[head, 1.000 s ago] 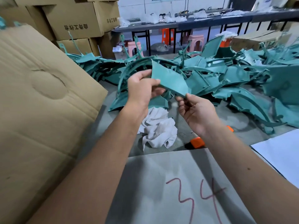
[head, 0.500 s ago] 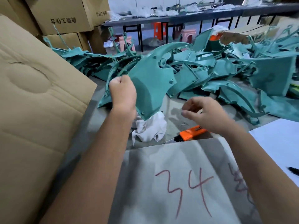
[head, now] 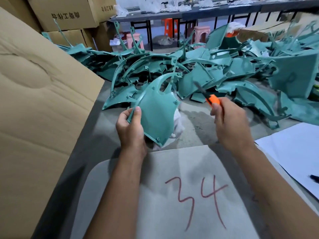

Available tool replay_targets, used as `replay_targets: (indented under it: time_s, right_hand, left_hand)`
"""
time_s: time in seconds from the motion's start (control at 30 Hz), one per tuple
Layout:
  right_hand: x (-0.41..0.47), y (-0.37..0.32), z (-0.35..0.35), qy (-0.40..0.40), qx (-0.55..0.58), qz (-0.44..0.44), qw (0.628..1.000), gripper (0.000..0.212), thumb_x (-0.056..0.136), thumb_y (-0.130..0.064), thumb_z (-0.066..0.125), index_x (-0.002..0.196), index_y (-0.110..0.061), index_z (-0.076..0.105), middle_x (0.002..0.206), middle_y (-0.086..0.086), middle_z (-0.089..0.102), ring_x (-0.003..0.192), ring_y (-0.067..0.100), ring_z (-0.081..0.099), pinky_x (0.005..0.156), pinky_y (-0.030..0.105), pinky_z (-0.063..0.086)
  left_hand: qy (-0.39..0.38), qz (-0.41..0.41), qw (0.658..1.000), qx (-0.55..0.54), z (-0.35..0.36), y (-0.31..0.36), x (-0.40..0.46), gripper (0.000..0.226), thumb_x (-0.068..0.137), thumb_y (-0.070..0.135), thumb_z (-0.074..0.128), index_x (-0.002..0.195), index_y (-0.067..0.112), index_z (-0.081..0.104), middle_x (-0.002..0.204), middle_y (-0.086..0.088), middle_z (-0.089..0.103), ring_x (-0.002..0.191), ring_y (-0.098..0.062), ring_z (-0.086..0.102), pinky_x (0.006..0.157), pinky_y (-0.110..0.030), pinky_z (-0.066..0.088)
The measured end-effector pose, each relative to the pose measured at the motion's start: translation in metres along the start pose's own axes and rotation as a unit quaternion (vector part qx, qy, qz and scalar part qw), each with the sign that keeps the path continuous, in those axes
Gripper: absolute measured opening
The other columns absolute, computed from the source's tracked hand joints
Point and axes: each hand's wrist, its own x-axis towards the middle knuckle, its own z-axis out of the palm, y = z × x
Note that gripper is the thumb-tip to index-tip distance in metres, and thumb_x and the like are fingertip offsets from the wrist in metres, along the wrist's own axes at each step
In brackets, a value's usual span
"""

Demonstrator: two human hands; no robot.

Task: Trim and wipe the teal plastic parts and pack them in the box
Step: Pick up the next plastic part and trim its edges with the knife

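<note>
A grey sheet (head: 155,195) lies near on the table, with "34" (head: 195,200) written on it in red. White paper (head: 293,156) lies at the near right, a dark pen (head: 314,178) on it. Far off stand pink stools (head: 201,34), an orange stool (head: 168,25) and a long dark bench (head: 215,12) bearing white clutter.

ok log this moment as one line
left hand grips teal part | right hand holds orange knife, blade clear of part | white rag behind part | stage: trim
</note>
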Motion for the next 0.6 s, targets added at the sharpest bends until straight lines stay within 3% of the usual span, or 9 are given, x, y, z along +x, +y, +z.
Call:
replay_targets:
  time_s: [0.07, 0.17, 0.33, 0.6]
  right_hand:
    - [-0.005, -0.013, 0.003, 0.033, 0.052, -0.051, 0.997, 0.044, 0.111, -0.037, 0.034, 0.086, -0.009, 0.057, 0.072, 0.002, 0.059, 0.063, 0.025, 0.054, 0.059, 0.043, 0.039]
    - [-0.012, -0.026, 0.01, 0.002, 0.072, -0.099, 0.992, 0.045, 0.11, -0.038, 0.038, 0.082, -0.007, 0.056, 0.066, 0.003, 0.053, 0.057, 0.027, 0.049, 0.054, 0.047, 0.039]
    - [-0.011, -0.026, 0.013, -0.021, 0.069, -0.083, 0.994, 0.051, 0.108, -0.045, 0.037, 0.084, -0.004, 0.057, 0.063, 0.004, 0.053, 0.055, 0.029, 0.049, 0.053, 0.048, 0.041]
    - [-0.013, -0.031, 0.014, 0.025, 0.086, -0.065, 0.994, 0.045, 0.109, -0.04, 0.041, 0.083, -0.007, 0.058, 0.061, -0.004, 0.048, 0.052, 0.023, 0.046, 0.051, 0.043, 0.037]
  left_hand:
    - [-0.032, -0.024, 0.999, -0.006, -0.001, 0.001, 0.001, 0.006, 0.1, 0.015, 0.064, 0.104, 0.011, 0.066, 0.087, -0.006, 0.073, 0.074, -0.019, 0.07, 0.064, -0.033, 0.061]
    - [-0.099, -0.042, 0.994, -0.029, -0.002, 0.007, 0.0, 0.018, 0.1, 0.008, 0.061, 0.116, 0.01, 0.07, 0.091, -0.004, 0.078, 0.076, -0.016, 0.074, 0.065, -0.03, 0.061]
    - [-0.204, -0.066, 0.976, -0.026, -0.011, 0.015, 0.0, 0.021, 0.101, 0.005, 0.056, 0.115, 0.01, 0.072, 0.098, -0.006, 0.079, 0.08, -0.015, 0.074, 0.065, -0.025, 0.06]
    - [-0.257, -0.139, 0.954, -0.064, -0.009, 0.011, 0.001, 0.021, 0.103, 0.006, 0.05, 0.114, 0.007, 0.068, 0.095, -0.008, 0.078, 0.076, -0.015, 0.075, 0.058, -0.022, 0.057]
